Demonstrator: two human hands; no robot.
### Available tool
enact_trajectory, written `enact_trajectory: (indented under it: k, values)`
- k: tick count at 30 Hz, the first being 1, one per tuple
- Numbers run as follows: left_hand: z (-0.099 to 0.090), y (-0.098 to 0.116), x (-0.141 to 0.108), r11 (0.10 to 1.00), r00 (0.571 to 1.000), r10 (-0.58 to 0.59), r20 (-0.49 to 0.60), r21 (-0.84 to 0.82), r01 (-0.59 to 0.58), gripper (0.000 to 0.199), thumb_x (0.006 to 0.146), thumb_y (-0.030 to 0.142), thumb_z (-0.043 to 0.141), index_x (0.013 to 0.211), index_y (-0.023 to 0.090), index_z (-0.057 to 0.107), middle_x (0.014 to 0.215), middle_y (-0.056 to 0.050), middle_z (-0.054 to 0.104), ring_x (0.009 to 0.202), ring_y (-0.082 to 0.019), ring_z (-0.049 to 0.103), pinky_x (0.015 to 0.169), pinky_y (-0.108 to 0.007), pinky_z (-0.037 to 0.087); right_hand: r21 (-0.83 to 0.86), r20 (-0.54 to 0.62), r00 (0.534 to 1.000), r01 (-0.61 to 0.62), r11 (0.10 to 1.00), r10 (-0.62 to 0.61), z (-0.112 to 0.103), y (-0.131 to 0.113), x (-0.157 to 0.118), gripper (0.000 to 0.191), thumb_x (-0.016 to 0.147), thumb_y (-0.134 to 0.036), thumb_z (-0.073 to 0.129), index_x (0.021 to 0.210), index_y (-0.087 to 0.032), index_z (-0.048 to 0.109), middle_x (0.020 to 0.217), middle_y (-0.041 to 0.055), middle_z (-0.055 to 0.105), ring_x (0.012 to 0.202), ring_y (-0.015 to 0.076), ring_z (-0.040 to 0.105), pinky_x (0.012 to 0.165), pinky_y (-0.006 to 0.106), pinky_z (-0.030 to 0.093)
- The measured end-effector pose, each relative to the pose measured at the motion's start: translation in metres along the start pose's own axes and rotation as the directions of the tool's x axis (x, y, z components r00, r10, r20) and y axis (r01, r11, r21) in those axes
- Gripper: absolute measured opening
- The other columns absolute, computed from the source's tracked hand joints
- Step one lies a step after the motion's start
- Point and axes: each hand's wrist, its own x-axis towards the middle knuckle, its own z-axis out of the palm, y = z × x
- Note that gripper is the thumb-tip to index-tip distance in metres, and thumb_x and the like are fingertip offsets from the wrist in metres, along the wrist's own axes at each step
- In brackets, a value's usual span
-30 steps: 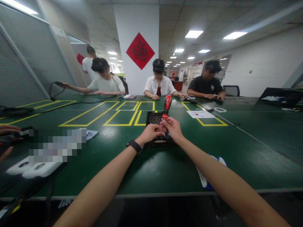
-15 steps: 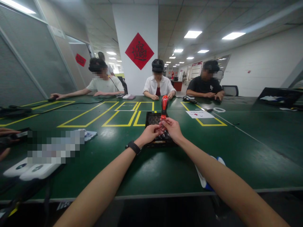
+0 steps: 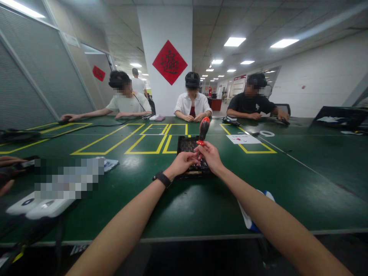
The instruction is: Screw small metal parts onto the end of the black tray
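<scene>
A screwdriver [image 3: 204, 129] with a red and black handle stands over the black case, handle up and tilted a little to the right. My right hand [image 3: 211, 156] is closed, its fingers around the screwdriver just below the handle. Thumb and fingers of my left hand [image 3: 182, 161] are pinched together at the lower end of the shaft; whatever lies between them is too small and covered to name. Beneath both hands lies the open black case [image 3: 186, 143], with small dark and shiny parts inside that my fingers partly hide.
Yellow tape outlines [image 3: 143, 152] mark the green table [image 3: 129, 214]. A white sheet of paper [image 3: 243, 139] lies ahead to the right. White devices [image 3: 43, 207] with cables are at the left. A blue and white object [image 3: 250, 218] sits under my right forearm. Three people sit opposite.
The screwdriver's handle has tipped to the right and turned, showing more black. My hands stay over the case. The co-worker at the right has stretched one arm out to the side.
</scene>
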Motion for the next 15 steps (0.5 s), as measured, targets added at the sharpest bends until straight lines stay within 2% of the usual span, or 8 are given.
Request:
enact_trajectory:
  k: [5,10,15]
  values:
    - [0.0003,-0.0032,0.0011,0.998,1.0,0.006,0.005,-0.07,-0.006,0.029,0.074,0.028,0.059,0.096,0.009,0.059,0.086,-0.008,0.067,0.082,-0.016,0.063,0.08,-0.029,0.046,0.002,-0.011,1.0,-0.011,1.0,0.011,-0.0005,-0.0037,0.0001,0.039,0.07,-0.039,0.062,0.102,-0.017,0.056,0.081,0.0033,0.065,0.052,0.0073,0.053,0.048,0.023,0.047]
    - [0.0012,-0.0025,0.001,0.988,0.995,0.024,-0.095,0.157,-0.009,0.028,0.07,0.033,0.063,0.085,0.01,0.062,0.075,-0.005,0.065,0.065,-0.013,0.059,0.064,-0.024,0.046,-0.015,-0.051,0.998,0.029,0.999,-0.03,0.0033,-0.0029,-0.0002,0.036,0.067,-0.034,0.066,0.095,-0.015,0.055,0.076,0.0028,0.066,0.048,0.0063,0.05,0.047,0.021,0.043]
    - [0.001,0.0006,-0.0009,0.957,0.995,0.065,-0.079,0.288,-0.04,0.025,0.072,0.035,0.061,0.08,0.011,0.062,0.067,-0.002,0.061,0.06,-0.011,0.054,0.057,-0.021,0.043,0.025,-0.028,0.999,0.047,0.999,-0.046,0.0052,-0.004,-0.0008,0.042,0.064,-0.033,0.069,0.098,-0.02,0.047,0.075,-0.001,0.062,0.052,0.0086,0.054,0.047,0.022,0.044]
